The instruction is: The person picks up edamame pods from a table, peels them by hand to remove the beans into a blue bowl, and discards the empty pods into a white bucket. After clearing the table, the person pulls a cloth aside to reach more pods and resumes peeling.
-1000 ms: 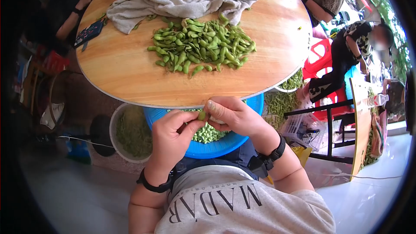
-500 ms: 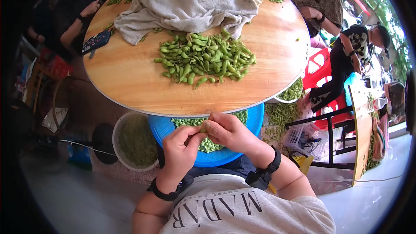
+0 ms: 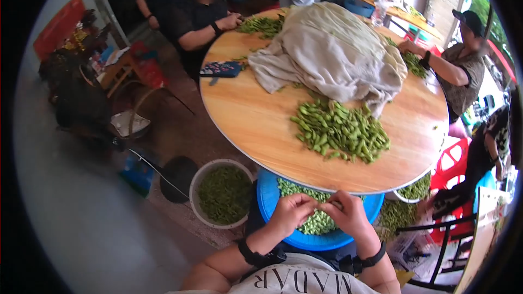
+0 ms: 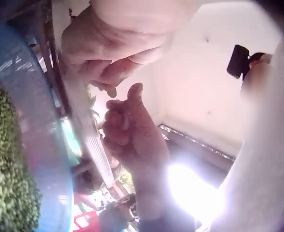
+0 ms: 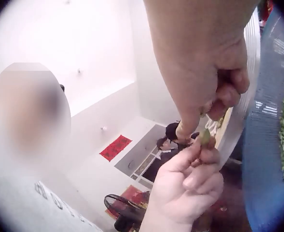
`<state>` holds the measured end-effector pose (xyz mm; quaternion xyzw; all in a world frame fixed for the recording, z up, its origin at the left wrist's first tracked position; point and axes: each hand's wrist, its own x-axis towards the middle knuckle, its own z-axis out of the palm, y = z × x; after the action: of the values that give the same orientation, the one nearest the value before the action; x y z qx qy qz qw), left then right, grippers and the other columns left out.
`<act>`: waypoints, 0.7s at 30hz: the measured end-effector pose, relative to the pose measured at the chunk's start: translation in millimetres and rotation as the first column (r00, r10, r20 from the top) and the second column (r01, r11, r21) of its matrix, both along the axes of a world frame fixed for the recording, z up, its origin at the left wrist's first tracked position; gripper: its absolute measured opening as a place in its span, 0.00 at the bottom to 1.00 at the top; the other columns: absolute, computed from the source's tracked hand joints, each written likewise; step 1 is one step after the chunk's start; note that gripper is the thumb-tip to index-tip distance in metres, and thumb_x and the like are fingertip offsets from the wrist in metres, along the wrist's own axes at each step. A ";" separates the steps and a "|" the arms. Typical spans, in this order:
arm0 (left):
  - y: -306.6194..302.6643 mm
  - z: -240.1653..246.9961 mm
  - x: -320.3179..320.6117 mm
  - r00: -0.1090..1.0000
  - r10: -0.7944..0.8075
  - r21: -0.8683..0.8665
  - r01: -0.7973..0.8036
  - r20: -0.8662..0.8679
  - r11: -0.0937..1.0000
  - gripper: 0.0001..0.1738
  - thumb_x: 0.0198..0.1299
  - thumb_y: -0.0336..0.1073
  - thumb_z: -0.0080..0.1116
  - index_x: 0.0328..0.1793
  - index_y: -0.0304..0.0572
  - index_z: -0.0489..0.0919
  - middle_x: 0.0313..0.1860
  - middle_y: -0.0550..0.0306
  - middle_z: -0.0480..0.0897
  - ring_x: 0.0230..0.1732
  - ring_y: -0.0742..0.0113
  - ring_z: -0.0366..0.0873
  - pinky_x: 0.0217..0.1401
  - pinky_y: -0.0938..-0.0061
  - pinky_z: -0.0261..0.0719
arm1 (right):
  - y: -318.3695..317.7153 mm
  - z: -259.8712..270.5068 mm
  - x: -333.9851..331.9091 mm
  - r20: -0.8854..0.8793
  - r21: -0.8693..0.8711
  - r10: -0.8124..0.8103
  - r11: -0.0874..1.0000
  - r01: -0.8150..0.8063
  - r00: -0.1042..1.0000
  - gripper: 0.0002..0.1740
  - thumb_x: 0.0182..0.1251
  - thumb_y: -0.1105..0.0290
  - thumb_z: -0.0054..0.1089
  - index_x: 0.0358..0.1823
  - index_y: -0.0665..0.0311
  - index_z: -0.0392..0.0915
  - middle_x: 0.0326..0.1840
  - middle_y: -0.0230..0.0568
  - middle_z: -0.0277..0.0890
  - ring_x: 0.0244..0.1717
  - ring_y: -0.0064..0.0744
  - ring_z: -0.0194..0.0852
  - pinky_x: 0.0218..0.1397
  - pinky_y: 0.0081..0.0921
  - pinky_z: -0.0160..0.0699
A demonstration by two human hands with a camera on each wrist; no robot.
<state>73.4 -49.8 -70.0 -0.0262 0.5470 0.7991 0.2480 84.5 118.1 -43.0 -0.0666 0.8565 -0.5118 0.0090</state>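
My left hand (image 3: 291, 215) pinches a green edamame pod (image 5: 205, 137) between thumb and fingertips, its tip poking out. My right hand (image 3: 348, 215) meets it from the other side, thumb toward the pod and the other fingers curled into the palm. In the left wrist view, a narrow gap shows between that thumb and the pod end. What lies inside the right palm is hidden. Both hands are over a blue basin (image 3: 266, 198) of shelled green beans (image 3: 317, 224), at the near edge of a round wooden table (image 3: 256, 125). A heap of whole pods (image 3: 343, 133) lies on the table.
A pale cloth (image 3: 332, 49) covers a mound behind the pods. A dark patterned phone (image 3: 220, 69) lies at the table's left. On the floor stands a white bucket (image 3: 195, 196) with pods in it. A person (image 3: 199, 27) sits left, another (image 3: 460, 65) right.
The head view has swung up and left, so table, basin and hands appear lower and further right. Both hands stay together over the basin, the pod still in the left fingertips.
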 end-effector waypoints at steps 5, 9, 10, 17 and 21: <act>-1.0 4.6 8.5 1.000 0.006 -0.043 -0.008 -0.029 0.999 0.07 0.59 0.30 0.51 0.38 0.33 0.76 0.21 0.62 0.75 0.16 0.80 0.66 0.16 0.86 0.62 | -4.6 2.3 -0.2 0.017 -0.086 0.090 0.992 -0.088 0.996 0.14 0.51 0.65 0.67 0.27 0.67 0.73 0.18 0.39 0.70 0.20 0.23 0.64 0.24 0.23 0.66; -1.5 5.6 16.9 0.996 -0.014 -0.147 0.002 -0.084 0.989 0.05 0.59 0.29 0.51 0.35 0.34 0.76 0.22 0.61 0.76 0.16 0.81 0.66 0.16 0.86 0.62 | -1.0 5.9 0.9 0.073 -0.090 0.128 0.989 -0.121 0.989 0.09 0.49 0.70 0.63 0.28 0.67 0.73 0.19 0.44 0.71 0.21 0.30 0.68 0.26 0.27 0.68; -2.9 12.3 18.0 0.989 -0.032 -0.224 -0.002 -0.146 0.975 0.05 0.59 0.29 0.51 0.34 0.34 0.76 0.22 0.61 0.76 0.16 0.82 0.66 0.16 0.86 0.62 | -2.0 3.0 3.1 0.067 -0.070 0.140 0.988 -0.135 0.988 0.08 0.49 0.71 0.62 0.29 0.67 0.74 0.20 0.43 0.71 0.22 0.30 0.69 0.27 0.27 0.69; -38.3 -4.6 18.4 0.844 -0.054 -0.575 -0.316 -0.534 0.755 0.02 0.52 0.24 0.57 0.32 0.33 0.79 0.26 0.51 0.79 0.26 0.66 0.76 0.28 0.77 0.72 | 10.2 7.4 -3.8 -0.041 0.147 0.277 0.952 -0.269 0.960 0.09 0.46 0.77 0.56 0.32 0.66 0.77 0.28 0.45 0.72 0.31 0.43 0.74 0.33 0.30 0.74; -109.0 -22.9 7.5 0.781 -0.308 -0.839 -0.513 -0.543 0.181 0.22 0.43 0.23 0.60 0.49 0.32 0.73 0.45 0.43 0.73 0.39 0.50 0.75 0.38 0.70 0.74 | 26.4 22.6 -40.7 -0.223 0.301 0.132 0.952 -0.061 0.966 0.05 0.49 0.72 0.56 0.29 0.62 0.75 0.28 0.46 0.69 0.29 0.47 0.73 0.31 0.38 0.73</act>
<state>80.9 -158.8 -92.9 0.0419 0.9676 0.2363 -0.0789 43.7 144.5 -20.4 -0.1680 0.9129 -0.3671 -0.0600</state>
